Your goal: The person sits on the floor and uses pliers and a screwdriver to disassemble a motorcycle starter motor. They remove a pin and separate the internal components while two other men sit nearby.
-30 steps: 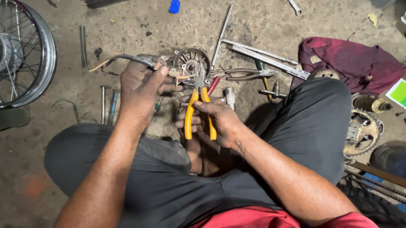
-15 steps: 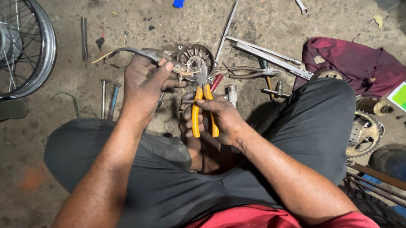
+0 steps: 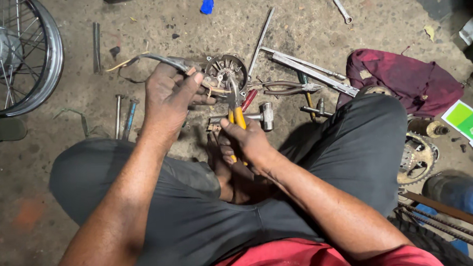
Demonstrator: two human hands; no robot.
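The right hand (image 3: pixel 247 140) squeezes yellow-handled pliers (image 3: pixel 235 113) on a thin wire end; left hand (image 3: pixel 169 96) fingers pinch the cable (image 3: pixel 158 59); the nose could slip off, jabbing those fingers.

Spoked wheel (image 3: pixel 19 56) cut by the left edge, plier (image 3: pixel 234 104) handles largely hidden inside the right hand (image 3: pixel 247 143).

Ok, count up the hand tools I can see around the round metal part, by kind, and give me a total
Pliers: 2, the yellow-handled pliers in the right hand and the bare metal pliers on the ground
Hammer: 1, the hammer
Screwdriver: 1, the screwdriver
Socket wrench: 1, the socket wrench at the top
Total: 5

The left hand holds the round metal part.
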